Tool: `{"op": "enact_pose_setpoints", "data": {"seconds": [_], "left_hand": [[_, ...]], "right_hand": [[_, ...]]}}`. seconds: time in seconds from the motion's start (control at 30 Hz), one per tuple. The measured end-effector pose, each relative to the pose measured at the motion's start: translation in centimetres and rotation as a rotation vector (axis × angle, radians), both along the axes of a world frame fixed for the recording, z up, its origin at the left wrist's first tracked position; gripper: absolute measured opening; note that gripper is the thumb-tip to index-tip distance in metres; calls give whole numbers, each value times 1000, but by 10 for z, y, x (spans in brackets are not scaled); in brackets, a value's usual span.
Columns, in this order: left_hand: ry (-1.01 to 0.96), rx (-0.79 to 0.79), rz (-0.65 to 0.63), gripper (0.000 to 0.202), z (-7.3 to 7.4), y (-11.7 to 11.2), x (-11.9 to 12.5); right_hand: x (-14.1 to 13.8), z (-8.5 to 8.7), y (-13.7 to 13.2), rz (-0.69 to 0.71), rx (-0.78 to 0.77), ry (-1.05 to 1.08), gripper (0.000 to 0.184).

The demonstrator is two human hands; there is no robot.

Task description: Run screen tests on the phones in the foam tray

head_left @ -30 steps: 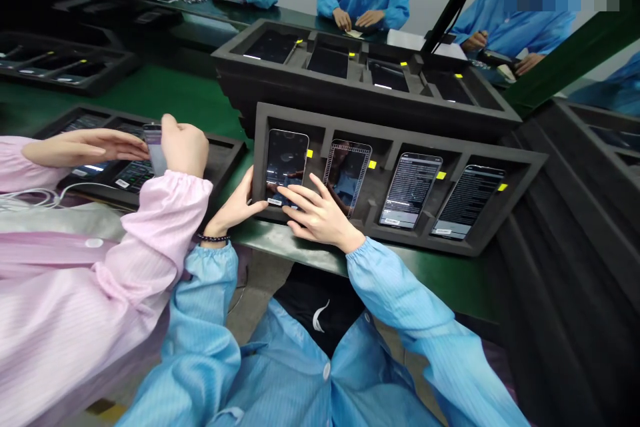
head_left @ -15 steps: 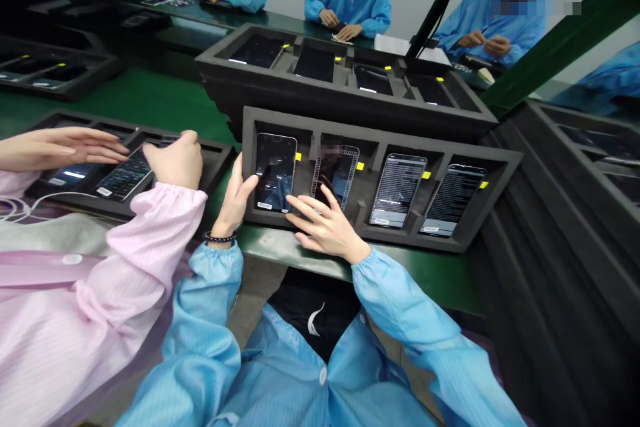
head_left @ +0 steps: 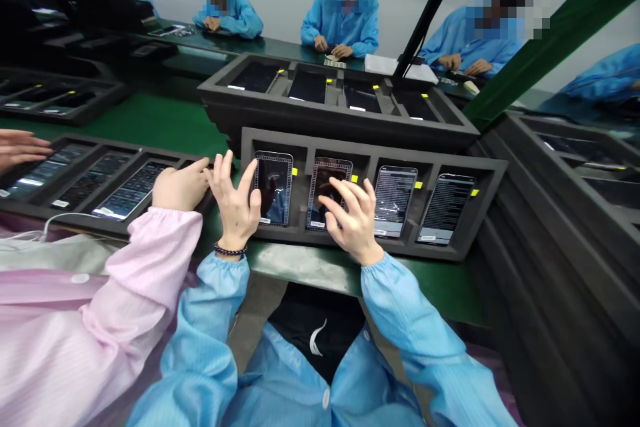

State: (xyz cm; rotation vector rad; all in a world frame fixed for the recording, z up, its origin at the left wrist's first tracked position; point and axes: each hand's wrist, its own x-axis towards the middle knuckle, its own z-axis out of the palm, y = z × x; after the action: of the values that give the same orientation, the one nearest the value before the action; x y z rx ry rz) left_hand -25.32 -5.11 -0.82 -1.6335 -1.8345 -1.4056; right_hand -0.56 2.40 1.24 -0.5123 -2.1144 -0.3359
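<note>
A black foam tray [head_left: 298, 207] leans tilted toward me, with several smartphones in its compartments. My left hand [head_left: 234, 200] is raised at the tray's left end, fingers spread, beside the leftmost phone [head_left: 273, 190]. Over the second phone [head_left: 326, 177] hovers my right hand [head_left: 353, 219], its fingers apart and partly curled, with nothing held; whether a fingertip touches the glass I cannot tell. Both of these phones show a dotted border on a dark screen. The third phone [head_left: 395, 200] and the fourth phone [head_left: 447, 210] display lines of text.
Behind stands a stack of foam trays [head_left: 340, 117] holding more phones. More stacked trays [head_left: 560, 227] rise at the right. To my left, a co-worker in a pink sleeve [head_left: 150, 267] handles another phone tray [head_left: 80, 213]. A green post [head_left: 545, 47] slants at the upper right.
My left hand has come off the tray's edge and opened upward. My right hand has shifted right. The leftmost phone's screen now has a dotted border. The neighbour's hands have moved apart.
</note>
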Motion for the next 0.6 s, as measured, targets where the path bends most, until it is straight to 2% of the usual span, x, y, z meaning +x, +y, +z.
{"op": "enact_pose_setpoints", "data": {"seconds": [0.2,0.4,0.6], "left_hand": [[29,-28,57,55,1,6,0],[15,-39,28,60,2,8,0],[1,15,53,59,4,8,9]], "right_hand": [[-8,18,14,-147,-128,-17,36],[-28,27,17,-125,-168,-122,37],[-28,27,19,-169,-54,-142,36]]}}
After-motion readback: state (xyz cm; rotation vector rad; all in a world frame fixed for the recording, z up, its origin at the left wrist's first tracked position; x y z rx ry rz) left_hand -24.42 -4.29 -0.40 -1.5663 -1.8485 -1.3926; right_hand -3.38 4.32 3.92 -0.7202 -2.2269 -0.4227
